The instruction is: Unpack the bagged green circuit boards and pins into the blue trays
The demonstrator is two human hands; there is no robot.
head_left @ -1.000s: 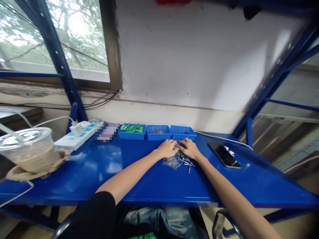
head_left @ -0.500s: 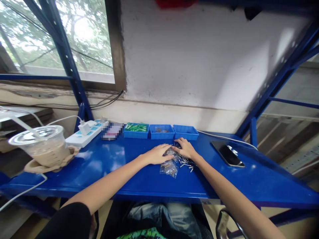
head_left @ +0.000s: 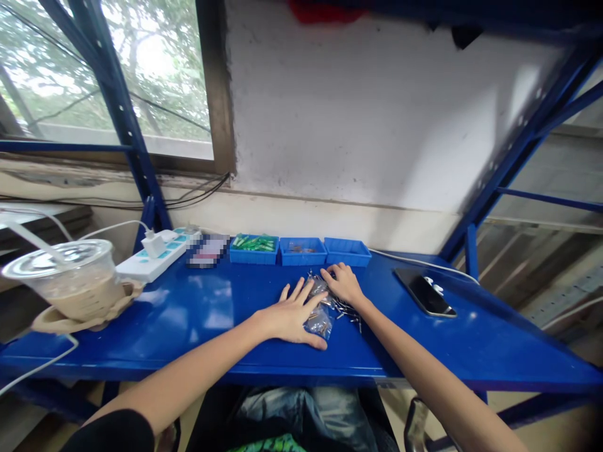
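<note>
My left hand (head_left: 293, 316) lies spread on the table, its fingers apart. Its thumb side touches a clear plastic bag (head_left: 319, 322) of small brass-coloured pieces. Right of the bag is a loose heap of thin metal pins (head_left: 347, 309). My right hand (head_left: 345, 284) rests at the far side of this heap with its fingers curled down. Its fingertips are partly hidden, so what they grip cannot be made out. More clear plastic (head_left: 318, 289) shows between the two hands.
Behind my hands stand blue bins: one with green pieces (head_left: 254, 250), one with small brownish pieces (head_left: 302, 251), and a third bin (head_left: 347, 252). A phone (head_left: 424, 292) with white earbuds lies right. Left are a power strip (head_left: 157, 256) and an iced drink cup (head_left: 78, 282).
My left hand has moved nearer to me and spread its fingers, now beside and partly over the bag. My right hand has curled its fingers more over the pins.
</note>
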